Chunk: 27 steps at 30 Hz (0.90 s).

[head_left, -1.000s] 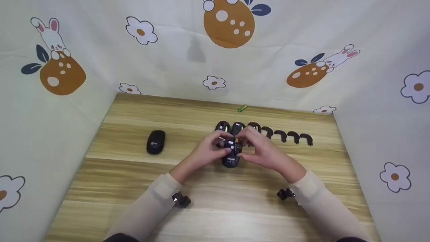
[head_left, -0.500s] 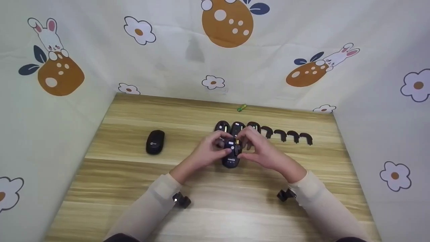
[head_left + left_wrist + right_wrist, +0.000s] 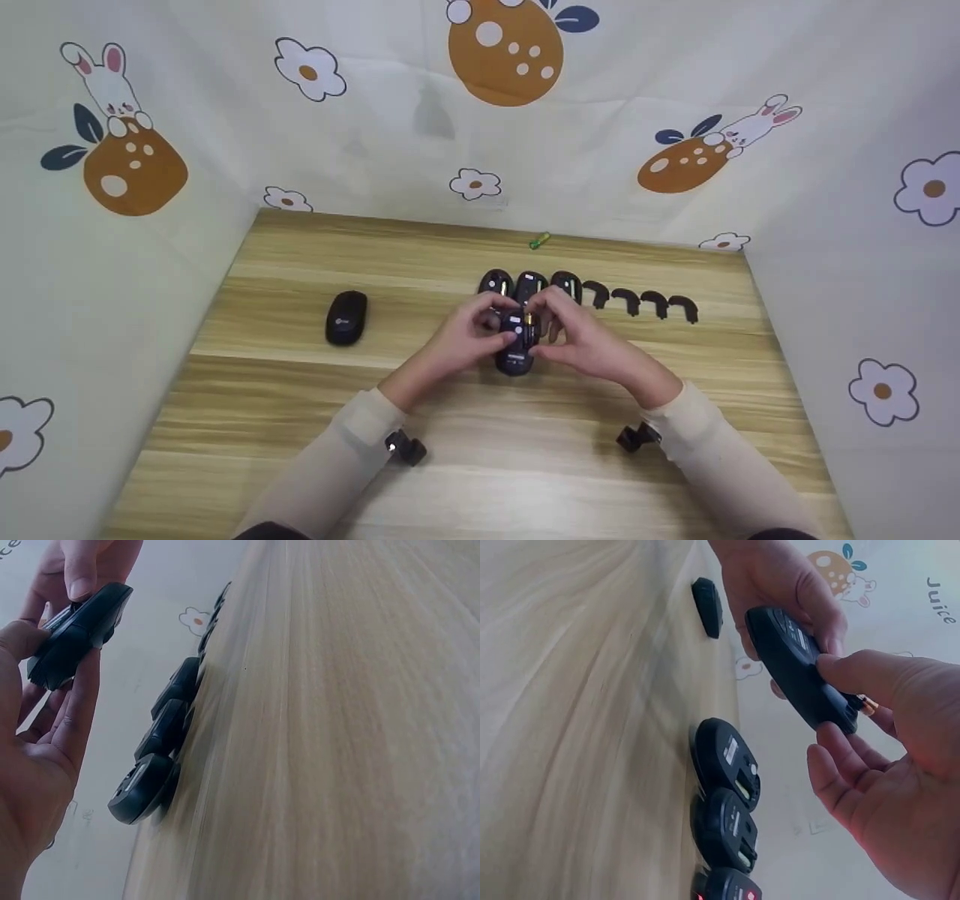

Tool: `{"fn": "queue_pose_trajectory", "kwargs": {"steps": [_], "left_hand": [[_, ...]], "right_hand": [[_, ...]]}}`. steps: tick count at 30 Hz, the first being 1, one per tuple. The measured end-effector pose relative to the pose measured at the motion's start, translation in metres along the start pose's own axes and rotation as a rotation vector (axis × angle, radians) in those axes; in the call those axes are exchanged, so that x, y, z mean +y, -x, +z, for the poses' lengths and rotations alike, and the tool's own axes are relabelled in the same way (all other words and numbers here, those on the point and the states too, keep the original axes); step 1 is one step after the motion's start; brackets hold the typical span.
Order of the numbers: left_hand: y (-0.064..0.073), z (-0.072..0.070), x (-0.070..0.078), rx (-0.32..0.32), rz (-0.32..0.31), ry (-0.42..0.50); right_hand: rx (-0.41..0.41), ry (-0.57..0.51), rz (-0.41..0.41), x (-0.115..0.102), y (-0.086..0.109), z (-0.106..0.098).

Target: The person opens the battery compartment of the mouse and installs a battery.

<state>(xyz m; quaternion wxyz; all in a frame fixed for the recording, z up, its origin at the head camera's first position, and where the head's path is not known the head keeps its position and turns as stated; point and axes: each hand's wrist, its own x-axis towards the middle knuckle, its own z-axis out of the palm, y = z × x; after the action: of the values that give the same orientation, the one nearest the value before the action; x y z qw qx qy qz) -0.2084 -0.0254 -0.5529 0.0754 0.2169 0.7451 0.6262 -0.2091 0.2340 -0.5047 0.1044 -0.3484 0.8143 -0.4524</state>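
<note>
A: Starting at the far left, what are we seeing?

B: We're seeing a smooth black oval mouse [image 3: 346, 319] lying right side up on the wood-grain bench [image 3: 270, 420], well apart from the others.

A: Moving right, what is the left hand [image 3: 469, 334] doing?

B: Its grip is grasping a dark rounded plastic mouse [image 3: 514, 366], thumb pressing on the upturned underside, fingers supporting from below. We're seeing that mouse being held above the bench, between both hands.

A: What are we finding behind it?

B: Three black rounded mice [image 3: 530, 279] are lying bottom up in a row, each showing a pale green strip in its slot. Farther back, a small green-and-yellow cylinder [image 3: 540, 241] is lying near the patterned cream wall [image 3: 390, 142].

A: And the right hand [image 3: 589, 341]?

B: Its grip is pinching the held mouse along the slot side, where a copper-ended cylindrical battery [image 3: 867, 704] is showing. We aren't managing to tell how deep it is sitting.

A: Farthest right?

B: We're seeing four black hook-shaped pieces [image 3: 626, 301] lying in a line on the bench.
</note>
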Motion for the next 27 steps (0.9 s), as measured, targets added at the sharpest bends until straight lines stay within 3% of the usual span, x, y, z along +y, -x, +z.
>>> {"fn": "queue_pose_trajectory", "kwargs": {"steps": [6, 12, 19, 22, 27], "left_hand": [[-0.001, 0.001, -0.001, -0.003, 0.002, 0.008], [0.000, 0.002, 0.000, -0.004, -0.004, 0.008], [-0.002, 0.002, -0.002, -0.006, 0.040, 0.032], [-0.003, 0.004, -0.002, -0.001, 0.043, 0.051], [-0.002, 0.007, -0.002, 0.008, 0.034, 0.061]], "right_hand": [[0.037, -0.045, 0.022, 0.000, 0.002, 0.005], [0.089, -0.016, -0.030, 0.004, 0.001, 0.008], [0.213, -0.049, -0.090, 0.008, 0.001, 0.016], [0.259, -0.096, -0.069, 0.010, 0.000, 0.019], [0.302, -0.248, 0.036, 0.012, 0.001, 0.024]]}}
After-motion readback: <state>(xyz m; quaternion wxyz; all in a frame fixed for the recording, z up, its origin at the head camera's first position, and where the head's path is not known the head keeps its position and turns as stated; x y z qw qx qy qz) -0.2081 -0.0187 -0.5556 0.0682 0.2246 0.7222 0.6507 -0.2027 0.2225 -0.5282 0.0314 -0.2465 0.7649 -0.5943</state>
